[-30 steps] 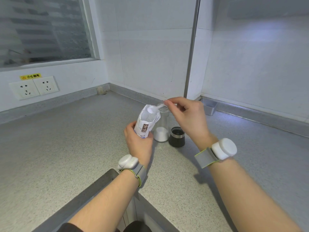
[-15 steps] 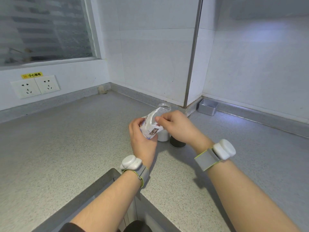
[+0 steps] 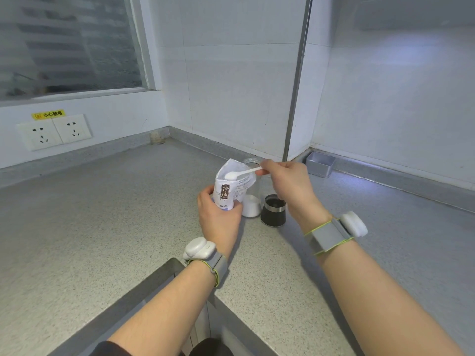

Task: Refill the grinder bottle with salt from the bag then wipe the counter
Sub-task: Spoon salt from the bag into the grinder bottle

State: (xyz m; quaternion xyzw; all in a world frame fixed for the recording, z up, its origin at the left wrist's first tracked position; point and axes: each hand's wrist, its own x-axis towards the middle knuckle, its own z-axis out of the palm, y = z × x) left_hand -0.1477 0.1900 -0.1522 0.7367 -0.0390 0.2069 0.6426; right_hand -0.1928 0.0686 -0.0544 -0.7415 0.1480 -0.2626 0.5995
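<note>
My left hand [image 3: 218,214] grips the lower part of a white salt bag [image 3: 232,186] and holds it upright, mouth open, just above the grey counter [image 3: 90,227]. My right hand [image 3: 288,183] pinches the handle of a small white spoon [image 3: 243,172]. The spoon's bowl is heaped with salt and sits over the bag's mouth. Behind the bag stands the clear glass grinder bottle [image 3: 250,204], uncapped, with white salt in its bottom. Its black and steel grinder top [image 3: 273,210] rests on the counter just right of it.
A small metal tray [image 3: 320,164] sits against the wall at the back right. Two wall sockets [image 3: 55,131] are at the left under a window. The counter's inner corner edge and a cabinet front [image 3: 164,281] lie below my arms.
A second ago the loaded spoon was over the bottle. Half a second ago my right hand dipped into the bag. Now it has lifted out a fresh heaped spoonful above the bag.
</note>
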